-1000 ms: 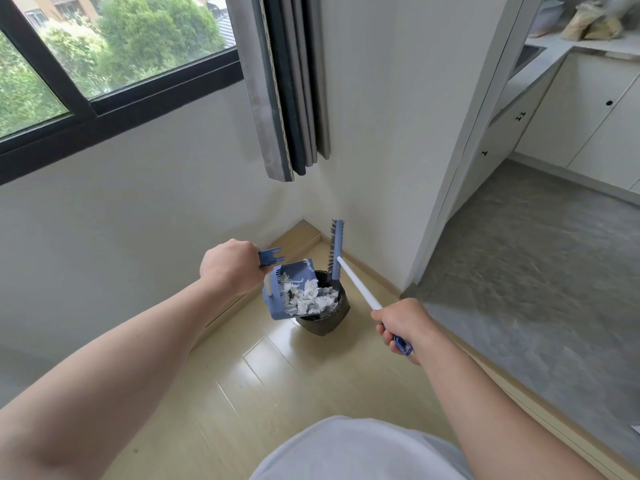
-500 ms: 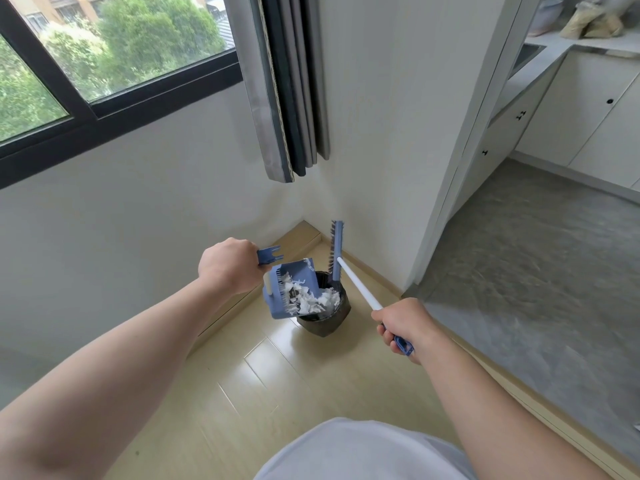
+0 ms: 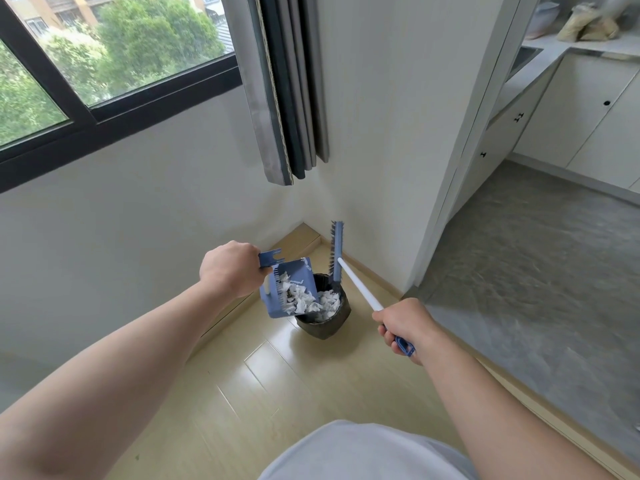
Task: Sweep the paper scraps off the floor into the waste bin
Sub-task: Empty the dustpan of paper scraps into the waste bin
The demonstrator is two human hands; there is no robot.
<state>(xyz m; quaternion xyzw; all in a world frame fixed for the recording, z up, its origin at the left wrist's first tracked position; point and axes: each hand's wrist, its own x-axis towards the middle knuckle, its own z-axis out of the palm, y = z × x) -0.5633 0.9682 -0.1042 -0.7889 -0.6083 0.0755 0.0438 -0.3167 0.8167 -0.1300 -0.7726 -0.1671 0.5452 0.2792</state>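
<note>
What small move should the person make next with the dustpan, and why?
Probably tip the dustpan steeper over the waste bin: the left hand holds it tilted above the rim, yet many paper scraps lie in it. The right hand holds the broom, head raised behind the bin.

A home: curtained window (image 3: 114, 60), wood-plank floor (image 3: 277, 382), white kitchen cabinets (image 3: 568, 109) beyond
</note>
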